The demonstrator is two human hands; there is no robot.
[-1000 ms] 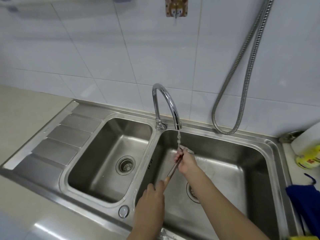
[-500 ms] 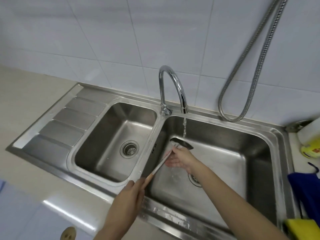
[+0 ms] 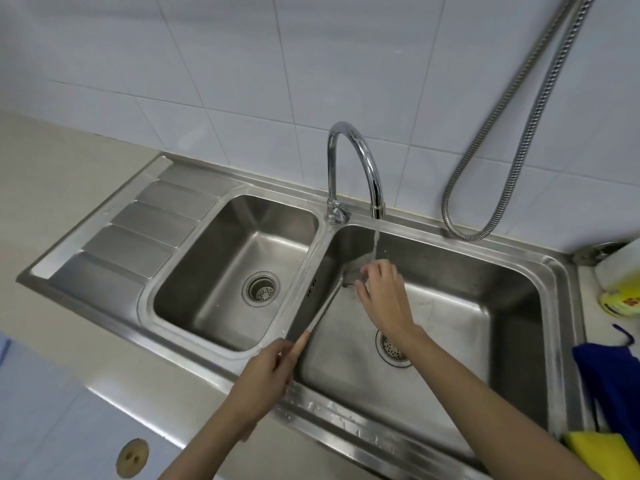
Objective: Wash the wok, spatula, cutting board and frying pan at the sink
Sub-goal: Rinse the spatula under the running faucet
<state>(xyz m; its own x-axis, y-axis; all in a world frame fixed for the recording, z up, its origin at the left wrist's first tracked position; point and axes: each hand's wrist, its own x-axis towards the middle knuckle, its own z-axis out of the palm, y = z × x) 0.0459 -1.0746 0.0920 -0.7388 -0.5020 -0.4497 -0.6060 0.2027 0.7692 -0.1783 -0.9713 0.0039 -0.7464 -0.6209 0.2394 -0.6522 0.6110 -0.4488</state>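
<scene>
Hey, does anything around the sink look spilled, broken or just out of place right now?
Nothing stands out. The left hand grips the spatula by its wooden handle, and the right hand rubs its blade under the faucet stream, inside the right basin. Droplets sit on the sink's front rim, normal for washing.
</scene>
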